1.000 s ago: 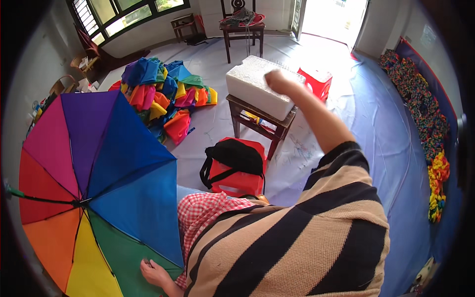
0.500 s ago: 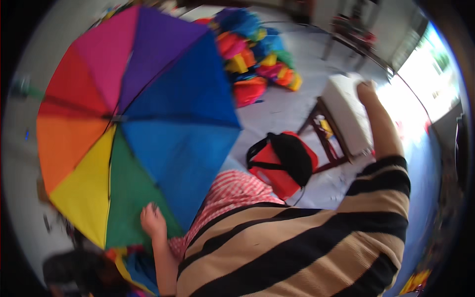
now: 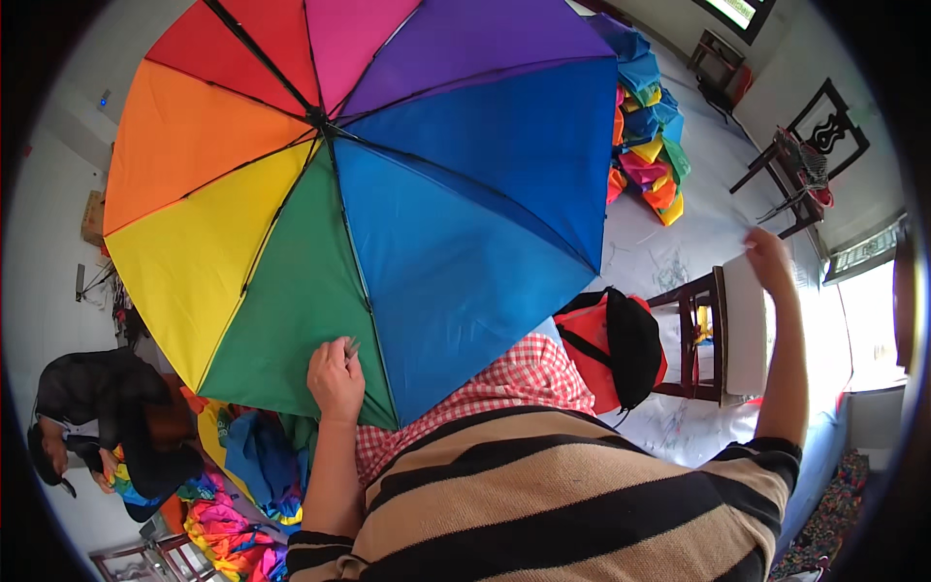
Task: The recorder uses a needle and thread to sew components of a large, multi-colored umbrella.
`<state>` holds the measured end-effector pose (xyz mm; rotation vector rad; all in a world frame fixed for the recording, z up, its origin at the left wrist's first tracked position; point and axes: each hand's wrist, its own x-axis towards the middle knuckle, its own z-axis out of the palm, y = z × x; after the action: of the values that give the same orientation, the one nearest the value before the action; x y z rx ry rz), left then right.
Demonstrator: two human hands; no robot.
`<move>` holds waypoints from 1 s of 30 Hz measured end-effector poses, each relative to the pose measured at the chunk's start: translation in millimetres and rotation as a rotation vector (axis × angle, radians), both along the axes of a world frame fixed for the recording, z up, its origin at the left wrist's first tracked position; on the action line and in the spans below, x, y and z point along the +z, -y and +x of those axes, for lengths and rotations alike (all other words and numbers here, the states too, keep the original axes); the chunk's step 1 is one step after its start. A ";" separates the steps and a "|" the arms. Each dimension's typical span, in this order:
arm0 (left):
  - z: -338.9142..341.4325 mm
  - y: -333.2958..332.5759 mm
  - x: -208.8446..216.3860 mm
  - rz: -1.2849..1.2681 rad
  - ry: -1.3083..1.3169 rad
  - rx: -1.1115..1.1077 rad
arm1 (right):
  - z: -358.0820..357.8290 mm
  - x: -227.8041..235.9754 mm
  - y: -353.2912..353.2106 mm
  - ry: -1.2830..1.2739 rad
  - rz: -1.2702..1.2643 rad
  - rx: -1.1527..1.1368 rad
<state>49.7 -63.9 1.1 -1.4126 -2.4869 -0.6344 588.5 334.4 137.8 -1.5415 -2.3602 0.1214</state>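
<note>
A wide open umbrella (image 3: pixel 456 262) with rainbow panels spreads in front of me, its inner ribs and dark shaft facing me. My left hand (image 3: pixel 337 381) is closed at the green panel near the umbrella's lower edge. A small, thin, greyish thing pokes out from its fingers; its kind is unclear. Far out to the right, my right hand (image 3: pixel 769 260) is raised with fingers drawn together, near a white block-shaped thing (image 3: pixel 745 335) by a dark wooden seat frame (image 3: pixel 716 335). Whatever it may hold is too small to make out. Red-and-white checked cloth (image 3: pixel 514 383) covers my lap.
A red and black bag-like thing (image 3: pixel 635 349) stands beside my lap. Colourful folded umbrellas (image 3: pixel 650 145) lie heaped on the far floor; more bright fabric (image 3: pixel 228 524) is piled at lower left. Another person (image 3: pixel 107 417) in dark clothes sits there. A dark chair (image 3: pixel 815 155) stands at far right.
The view has shifted, and the umbrella now appears further up and right. My right hand has come away from the white block. My left hand remains at the green panel.
</note>
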 end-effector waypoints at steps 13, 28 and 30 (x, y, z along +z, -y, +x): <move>0.4 5.3 5.0 0.113 0.052 -0.032 | -308.7 158.5 247.1 -1.353 -0.506 1.708; -0.6 9.1 -6.4 0.089 0.086 0.012 | -248.7 142.4 265.8 -1.468 -0.604 1.305; 1.4 9.3 -3.9 0.053 0.115 0.004 | -240.4 138.0 258.6 -1.467 -0.470 1.327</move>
<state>51.0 -73.2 -2.8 -1.3885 -2.5381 -0.7965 348.0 75.8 275.8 0.4166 -1.5447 1.4857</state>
